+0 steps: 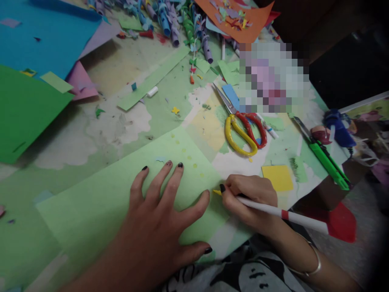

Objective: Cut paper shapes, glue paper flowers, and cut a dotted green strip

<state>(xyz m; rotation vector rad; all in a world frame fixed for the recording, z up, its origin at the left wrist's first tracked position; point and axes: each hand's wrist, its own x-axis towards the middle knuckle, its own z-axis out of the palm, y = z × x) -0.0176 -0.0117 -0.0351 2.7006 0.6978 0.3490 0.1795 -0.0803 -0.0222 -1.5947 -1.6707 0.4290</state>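
Note:
My left hand (165,207) lies on a light green sheet of paper (91,207), its fingers spread. Closed in a writing grip, my right hand (252,194) holds a white-barrelled marker (270,209) with a red band. The marker's yellow tip is at the sheet's right edge; whether it touches is hard to tell. Small yellow dots (189,157) form a slanting row on the paper. A little blue paper scrap (159,159) is by my left fingertips. Beyond my hands rest scissors (232,109) with one yellow and one red handle.
A green box cutter (328,164), blade out, lies at the right edge beside a yellow paper square (277,177). Blue paper (45,36) and dark green paper (30,109) cover the left. Paper rolls (164,20) and an orange sheet with scraps (237,18) are at the back.

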